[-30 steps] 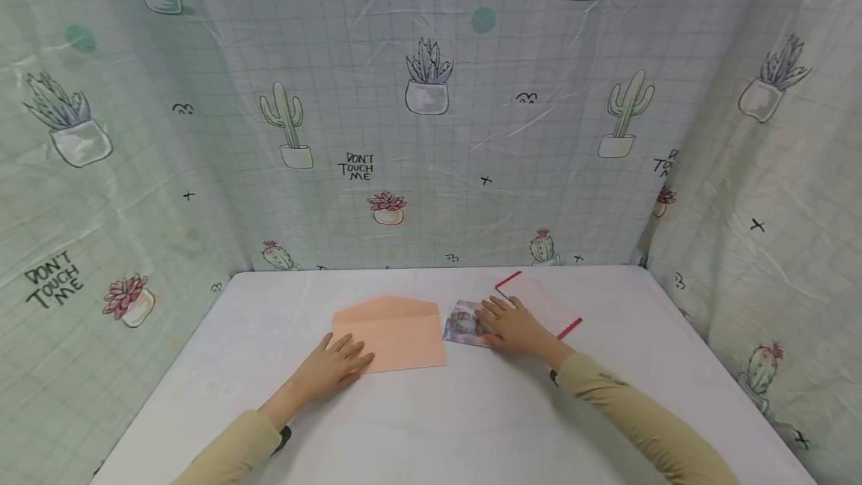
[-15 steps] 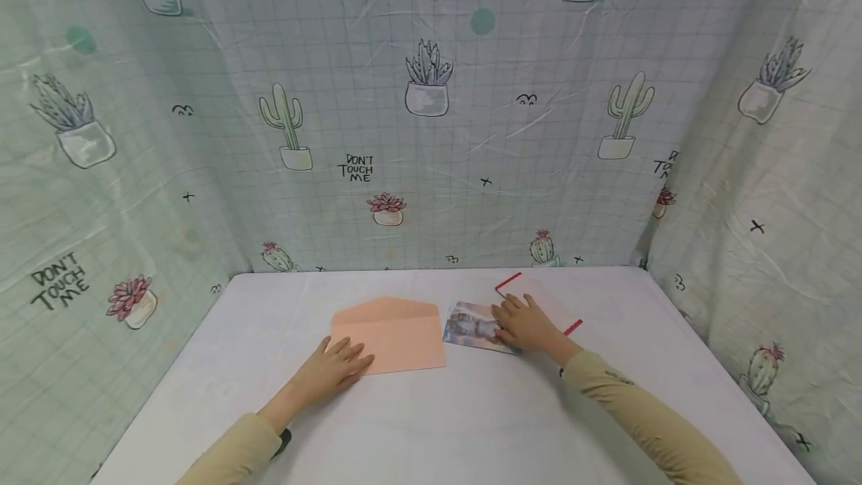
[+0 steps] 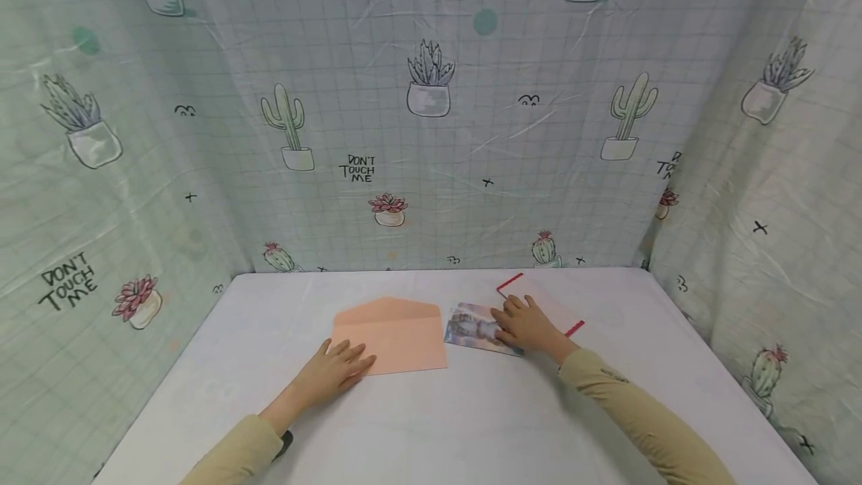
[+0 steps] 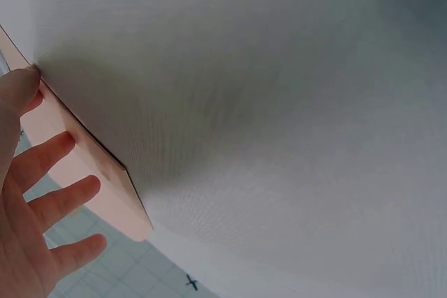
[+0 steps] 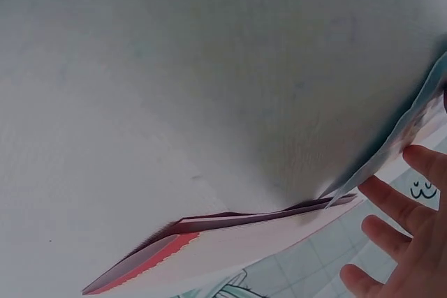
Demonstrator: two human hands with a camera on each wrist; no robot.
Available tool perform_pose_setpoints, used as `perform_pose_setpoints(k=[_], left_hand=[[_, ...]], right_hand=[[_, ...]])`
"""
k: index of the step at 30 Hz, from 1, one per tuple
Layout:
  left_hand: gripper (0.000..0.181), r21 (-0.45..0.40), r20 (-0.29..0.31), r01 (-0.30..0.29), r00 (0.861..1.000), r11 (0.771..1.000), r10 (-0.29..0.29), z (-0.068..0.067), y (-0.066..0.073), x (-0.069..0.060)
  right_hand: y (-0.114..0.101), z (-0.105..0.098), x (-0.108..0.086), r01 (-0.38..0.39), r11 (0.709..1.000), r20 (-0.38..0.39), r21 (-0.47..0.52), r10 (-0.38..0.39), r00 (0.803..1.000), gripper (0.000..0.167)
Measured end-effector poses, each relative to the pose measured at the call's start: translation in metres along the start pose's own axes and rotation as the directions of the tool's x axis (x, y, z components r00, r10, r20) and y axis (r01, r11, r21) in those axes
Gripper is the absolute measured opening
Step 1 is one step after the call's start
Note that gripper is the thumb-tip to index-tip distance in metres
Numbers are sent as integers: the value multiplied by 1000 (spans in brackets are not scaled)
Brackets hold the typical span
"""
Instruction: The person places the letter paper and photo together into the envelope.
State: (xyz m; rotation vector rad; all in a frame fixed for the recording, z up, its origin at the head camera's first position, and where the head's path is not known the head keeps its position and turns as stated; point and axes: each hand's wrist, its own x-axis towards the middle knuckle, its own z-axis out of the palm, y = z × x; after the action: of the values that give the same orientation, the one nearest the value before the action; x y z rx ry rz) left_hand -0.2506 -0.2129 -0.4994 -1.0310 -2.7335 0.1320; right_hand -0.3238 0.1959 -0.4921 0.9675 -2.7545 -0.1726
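A peach-coloured envelope (image 3: 407,339) lies flap up and unfolded on the white table, left of centre. My left hand (image 3: 326,371) rests on its lower left corner with fingers spread; in the left wrist view the fingers (image 4: 66,204) lie over the envelope's edge. Right of the envelope is a printed picture card (image 3: 471,329) in purple and blue tones, slightly wavy along its near edge (image 5: 391,141) in the right wrist view. My right hand (image 3: 532,326) rests on the card's right part, fingers extended, hiding that part in the head view.
Behind the right hand lies a pale pink paper sleeve (image 3: 559,309) with red strips on two ends; its layers gap along one edge in the right wrist view. A cactus-print curtain (image 3: 431,171) closes off the back and both sides of the table (image 3: 431,432).
My right hand has slid a little to the right over the card, so more of its picture shows. The left hand and envelope stay where they were.
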Motion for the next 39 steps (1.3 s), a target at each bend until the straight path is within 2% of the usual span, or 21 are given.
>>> perform_pose_setpoints(k=[4, 9, 17, 21, 24, 27, 31, 34, 39], left_hand=[[37, -19, 13, 15, 1000, 1000, -15, -1, 1, 0], [38, -21, 14, 15, 1000, 1000, -15, -1, 1, 0], [37, -49, -2, 15, 1000, 999, -15, -1, 1, -1], [37, -53, -14, 9, 1000, 999, -10, -1, 1, 0], [37, -49, -1, 17, 1000, 999, -17, -1, 1, 0], [37, -46, 9, 23, 1000, 999, -23, 0, 1, 1], [37, -44, -5, 15, 1000, 999, -15, 1, 2, 0], [38, -38, -20, 8, 1000, 999, -9, 1, 2, 0], [38, -46, -3, 21, 1000, 999, -21, 1, 1, -1]], right_hand=[[0, 2, 1, 4, 1000, -2, -11, -4, 1000, 43], [2, 5, 3, 20, 1000, -47, -14, -21, 999, 45], [8, 7, 7, -18, 994, -38, -112, 14, 999, 65], [9, 4, 8, -24, 996, -36, -89, 21, 999, 60], [10, 1, 8, -35, 998, -44, -54, 33, 998, 52], [9, 0, 8, -74, 997, -38, -23, 73, 997, 47], [7, -1, 5, -127, 991, -47, -38, 125, 991, 46], [7, -2, 3, -133, 990, -70, -55, 129, 989, 45], [7, -6, -1, -107, 993, -77, -46, 104, 992, 44]])
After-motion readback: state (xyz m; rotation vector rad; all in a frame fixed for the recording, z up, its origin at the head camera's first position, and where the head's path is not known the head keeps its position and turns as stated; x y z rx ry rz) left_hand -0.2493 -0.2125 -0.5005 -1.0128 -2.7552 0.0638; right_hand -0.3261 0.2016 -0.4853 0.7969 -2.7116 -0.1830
